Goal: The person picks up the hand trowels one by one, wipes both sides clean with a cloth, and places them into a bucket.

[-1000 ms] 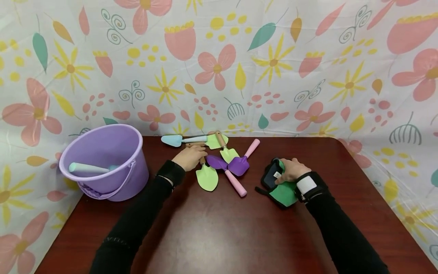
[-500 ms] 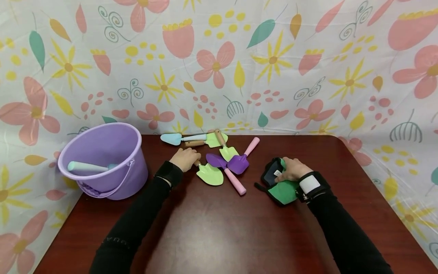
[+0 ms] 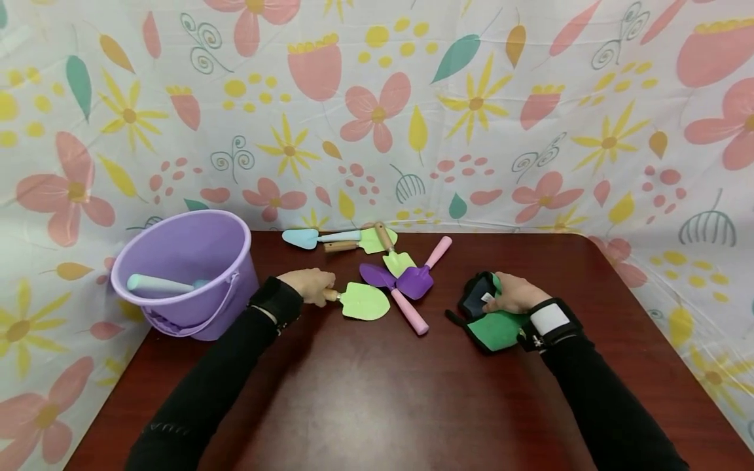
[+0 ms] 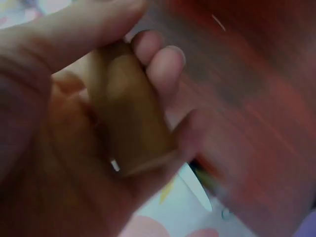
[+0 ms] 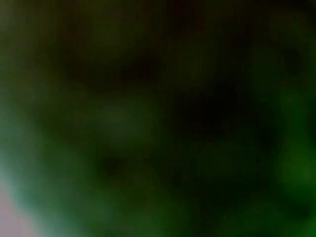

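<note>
**Left hand grips a trowel, right hand rests on a glove**

Broadly, a dark red wooden table stands against a white cloth backdrop printed with pink and yellow flowers. At the table's left edge sits a round lilac plastic bucket with a pale blue tool handle lying inside it.

Right of centre lies a green and black fabric glove; the right hand rests on top of it with fingers curled over its upper edge, seeming to hold it, though the right wrist view is only a green blur.

Near the back edge lies a loose cluster of small garden tools: a pale blue trowel, a light green spade with a wooden handle, and two purple shovels with pink handles.

Just in front of the cluster lies a light green trowel with a short wooden handle, its blade flat on the table. The left hand is clenched round that handle, and the left wrist view shows the fingers wrapped about the wood.
</note>
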`<state>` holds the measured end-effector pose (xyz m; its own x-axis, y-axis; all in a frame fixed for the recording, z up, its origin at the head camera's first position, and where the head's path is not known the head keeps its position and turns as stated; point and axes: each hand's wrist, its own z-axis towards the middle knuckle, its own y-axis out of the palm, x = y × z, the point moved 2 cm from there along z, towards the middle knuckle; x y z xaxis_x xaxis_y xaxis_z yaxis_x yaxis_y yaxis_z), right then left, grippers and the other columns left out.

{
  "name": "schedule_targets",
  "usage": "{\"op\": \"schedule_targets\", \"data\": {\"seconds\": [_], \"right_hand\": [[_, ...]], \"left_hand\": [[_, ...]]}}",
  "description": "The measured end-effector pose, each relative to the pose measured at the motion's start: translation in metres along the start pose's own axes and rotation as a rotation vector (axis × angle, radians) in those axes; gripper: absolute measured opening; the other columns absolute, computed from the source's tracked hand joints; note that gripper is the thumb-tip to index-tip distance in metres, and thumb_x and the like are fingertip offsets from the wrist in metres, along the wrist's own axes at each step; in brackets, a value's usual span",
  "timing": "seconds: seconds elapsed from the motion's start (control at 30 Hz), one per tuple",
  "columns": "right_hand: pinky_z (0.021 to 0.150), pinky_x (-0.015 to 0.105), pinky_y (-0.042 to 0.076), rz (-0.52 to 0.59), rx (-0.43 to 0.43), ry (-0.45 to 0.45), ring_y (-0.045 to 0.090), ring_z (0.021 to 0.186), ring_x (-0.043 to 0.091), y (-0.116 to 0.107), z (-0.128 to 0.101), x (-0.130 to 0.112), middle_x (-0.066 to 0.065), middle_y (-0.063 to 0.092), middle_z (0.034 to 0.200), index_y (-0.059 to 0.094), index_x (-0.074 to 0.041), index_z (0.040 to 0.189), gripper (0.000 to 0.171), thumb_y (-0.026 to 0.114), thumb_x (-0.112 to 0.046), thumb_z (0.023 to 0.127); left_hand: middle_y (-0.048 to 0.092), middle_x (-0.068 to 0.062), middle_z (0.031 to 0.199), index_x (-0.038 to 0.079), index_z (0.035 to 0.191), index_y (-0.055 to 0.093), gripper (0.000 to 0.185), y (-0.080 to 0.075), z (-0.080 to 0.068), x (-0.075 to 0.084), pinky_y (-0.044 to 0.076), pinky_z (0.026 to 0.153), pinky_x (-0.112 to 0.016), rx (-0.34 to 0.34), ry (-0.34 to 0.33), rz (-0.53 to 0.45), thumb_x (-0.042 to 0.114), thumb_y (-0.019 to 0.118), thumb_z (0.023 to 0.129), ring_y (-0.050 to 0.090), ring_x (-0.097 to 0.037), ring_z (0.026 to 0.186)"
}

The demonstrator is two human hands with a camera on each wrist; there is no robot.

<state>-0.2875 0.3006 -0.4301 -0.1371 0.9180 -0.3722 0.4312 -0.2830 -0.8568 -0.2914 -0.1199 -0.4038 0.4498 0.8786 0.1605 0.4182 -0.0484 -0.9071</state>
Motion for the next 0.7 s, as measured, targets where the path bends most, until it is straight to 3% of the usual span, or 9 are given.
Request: {"op": "schedule_targets", "data": {"seconds": [0.03,0.13,0.23,0.37,0.47,0.6,0.7], "right_hand": [[0.096,0.062,0.037,0.011,0.001,-0.017,0.035,0.127,0.055,0.000,-0.002,0.001,0.040,0.033,0.141,0.023,0.016,0.144,0.087,0.073,-0.030,0.088],[0.092,0.060,0.040,0.035,0.020,-0.072,0.040,0.124,0.054,-0.002,-0.008,0.005,0.038,0.039,0.138,0.031,0.013,0.142,0.077,0.072,-0.026,0.089],[0.090,0.061,0.041,0.057,0.056,-0.093,0.041,0.123,0.054,-0.004,-0.015,0.012,0.037,0.040,0.137,0.034,0.012,0.141,0.075,0.072,-0.028,0.089],[0.091,0.064,0.039,0.107,0.125,-0.061,0.036,0.124,0.056,-0.011,-0.030,0.018,0.038,0.035,0.140,0.027,0.012,0.145,0.085,0.070,-0.037,0.090],[0.088,0.063,0.040,0.142,0.218,-0.054,0.041,0.120,0.054,-0.021,-0.043,0.017,0.036,0.040,0.136,0.029,0.009,0.144,0.084,0.068,-0.043,0.091],[0.083,0.056,0.043,0.201,0.367,-0.098,0.051,0.108,0.045,-0.032,-0.057,0.003,0.029,0.051,0.124,0.038,0.005,0.136,0.071,0.067,-0.042,0.092],[0.082,0.054,0.041,0.261,0.453,-0.133,0.051,0.106,0.042,-0.038,-0.064,-0.018,0.026,0.051,0.124,0.041,0.001,0.136,0.066,0.067,-0.040,0.092]], "left_hand": [[0.048,-0.004,0.081,0.004,0.100,0.058,0.014,-0.009,-0.017,0.012,0.036,0.066,-0.028,-0.025,-0.005,-0.003,0.009,0.068,0.092,0.047,-0.022,0.077],[0.050,-0.002,0.081,0.005,0.093,0.062,0.013,-0.012,-0.028,0.017,0.040,0.068,-0.029,-0.058,-0.012,-0.021,0.014,0.071,0.090,0.049,-0.022,0.079],[0.051,0.000,0.080,0.010,0.086,0.064,0.019,0.000,-0.024,0.004,0.042,0.070,-0.032,-0.041,-0.006,-0.040,0.028,0.071,0.091,0.048,-0.016,0.074],[0.043,0.003,0.073,0.014,0.075,0.057,0.031,-0.002,-0.036,0.002,0.037,0.067,-0.031,-0.020,-0.001,-0.120,0.036,0.065,0.095,0.043,-0.013,0.069],[0.039,0.004,0.069,0.015,0.072,0.050,0.035,-0.005,-0.044,0.000,0.034,0.065,-0.031,0.018,0.040,-0.167,0.036,0.062,0.097,0.041,-0.012,0.065],[0.037,0.004,0.069,0.013,0.074,0.048,0.035,-0.007,-0.047,0.001,0.033,0.064,-0.030,0.073,0.067,-0.241,0.035,0.059,0.099,0.039,-0.011,0.063],[0.045,0.001,0.069,0.012,0.081,0.055,0.030,-0.004,-0.044,0.005,0.037,0.062,-0.030,0.116,0.071,-0.340,0.036,0.059,0.099,0.044,-0.011,0.061]]}}
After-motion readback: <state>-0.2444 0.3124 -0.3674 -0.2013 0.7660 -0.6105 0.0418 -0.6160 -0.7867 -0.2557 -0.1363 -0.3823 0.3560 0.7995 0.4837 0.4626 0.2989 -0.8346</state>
